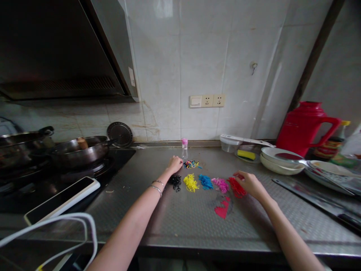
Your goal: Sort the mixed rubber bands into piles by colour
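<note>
Mixed-colour bands (192,164) lie heaped on the steel counter (180,226), at three o'clock from the left hand (175,164), whose fingertips bunch narrowly at the heap's edge; I cannot tell whether they grip one. Black bands (176,183) sit at its six o'clock, yellow bands (191,183) between four and five. The right hand (248,183) curls over red bands (238,189) at its nine o'clock, its grip equally unclear. Farther along nine lie pink bands (220,185), then blue bands (205,181). One pink-capped bottle (184,149) stands at the left hand's one o'clock.
</note>
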`<action>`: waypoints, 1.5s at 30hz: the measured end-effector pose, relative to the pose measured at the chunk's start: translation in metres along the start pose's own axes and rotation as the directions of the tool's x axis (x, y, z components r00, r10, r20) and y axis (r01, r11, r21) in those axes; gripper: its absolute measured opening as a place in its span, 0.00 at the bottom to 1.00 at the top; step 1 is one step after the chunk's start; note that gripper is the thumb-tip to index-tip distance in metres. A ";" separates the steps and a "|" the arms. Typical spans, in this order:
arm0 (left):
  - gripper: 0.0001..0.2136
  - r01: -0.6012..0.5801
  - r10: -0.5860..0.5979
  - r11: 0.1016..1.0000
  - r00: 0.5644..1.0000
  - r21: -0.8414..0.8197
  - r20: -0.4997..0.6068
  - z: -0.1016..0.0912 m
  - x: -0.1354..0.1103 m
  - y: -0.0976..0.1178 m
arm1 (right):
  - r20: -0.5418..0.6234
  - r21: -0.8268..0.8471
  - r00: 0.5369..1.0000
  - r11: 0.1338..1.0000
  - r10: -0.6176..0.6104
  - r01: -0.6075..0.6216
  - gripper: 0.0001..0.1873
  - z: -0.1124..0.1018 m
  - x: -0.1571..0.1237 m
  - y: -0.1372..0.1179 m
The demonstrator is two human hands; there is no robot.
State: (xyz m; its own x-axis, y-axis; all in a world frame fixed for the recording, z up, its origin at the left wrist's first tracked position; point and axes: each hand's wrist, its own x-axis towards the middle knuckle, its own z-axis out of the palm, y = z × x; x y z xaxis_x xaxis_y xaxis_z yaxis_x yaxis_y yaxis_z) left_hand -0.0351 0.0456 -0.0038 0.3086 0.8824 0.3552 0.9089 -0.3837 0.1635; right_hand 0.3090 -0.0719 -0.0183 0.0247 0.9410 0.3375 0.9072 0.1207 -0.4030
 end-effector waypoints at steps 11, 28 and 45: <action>0.10 0.080 -0.087 0.988 0.995 -0.135 -0.043 -0.003 -0.004 -0.005 | -0.011 0.018 1.000 1.000 -0.005 0.005 0.13 0.002 0.001 0.003; 0.07 0.110 -0.165 0.901 0.982 -0.419 -0.096 0.009 -0.007 -0.023 | -0.018 0.024 1.000 1.000 -0.007 0.007 0.14 0.001 -0.001 -0.002; 0.11 0.152 -0.224 0.845 0.971 -0.514 -0.082 -0.001 -0.006 -0.027 | -0.004 0.010 1.000 1.000 -0.025 0.025 0.14 0.002 0.000 -0.001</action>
State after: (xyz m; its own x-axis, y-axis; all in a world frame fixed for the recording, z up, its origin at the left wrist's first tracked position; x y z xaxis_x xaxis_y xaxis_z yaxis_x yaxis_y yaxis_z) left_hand -0.0620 0.0508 -0.0094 0.0730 0.9205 0.3837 0.6702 -0.3302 0.6646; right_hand 0.3067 -0.0717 -0.0199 0.0041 0.9364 0.3508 0.9034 0.1469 -0.4028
